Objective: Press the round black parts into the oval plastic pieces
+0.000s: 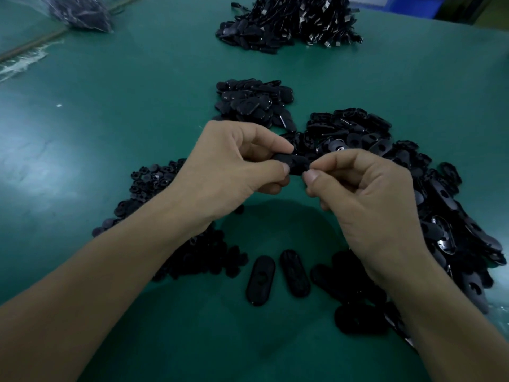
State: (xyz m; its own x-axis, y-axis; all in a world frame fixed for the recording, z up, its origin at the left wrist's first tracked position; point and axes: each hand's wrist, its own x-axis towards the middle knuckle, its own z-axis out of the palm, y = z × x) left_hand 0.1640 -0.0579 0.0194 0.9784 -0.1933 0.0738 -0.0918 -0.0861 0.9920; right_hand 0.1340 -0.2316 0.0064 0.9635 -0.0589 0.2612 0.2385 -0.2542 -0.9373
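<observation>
Both hands meet at the centre of the frame on one black oval piece (pixel 293 164): the left hand (pixel 234 172) pinches its left end between thumb and curled forefinger, the right hand (pixel 366 197) pinches its right end at the fingertips, and it hangs in the air above the green table (pixel 110 106). Whether a round part already sits in it, or is tucked under a finger, cannot be told, for the fingers cover most of the piece and all is black on black in dim light. The likeliest trouble, as I judge it, is a round part going in tilted, so that a push from the thumbs jams it or pops it out sideways. With so slight a hold the piece could also slip and drop among the loose oval pieces (pixel 260 279) at lower centre, where it would be hard to tell from undone ones. The heap of round black parts (pixel 154 188) at left centre lies partly under the left forearm, and the big heap of oval pieces (pixel 429 194) down the right side runs behind the right wrist. A smaller heap (pixel 253 103) above the hands may be finished work, though I cannot make that out; the pile with cables (pixel 292 23) at top centre is cut by the upper edge.
</observation>
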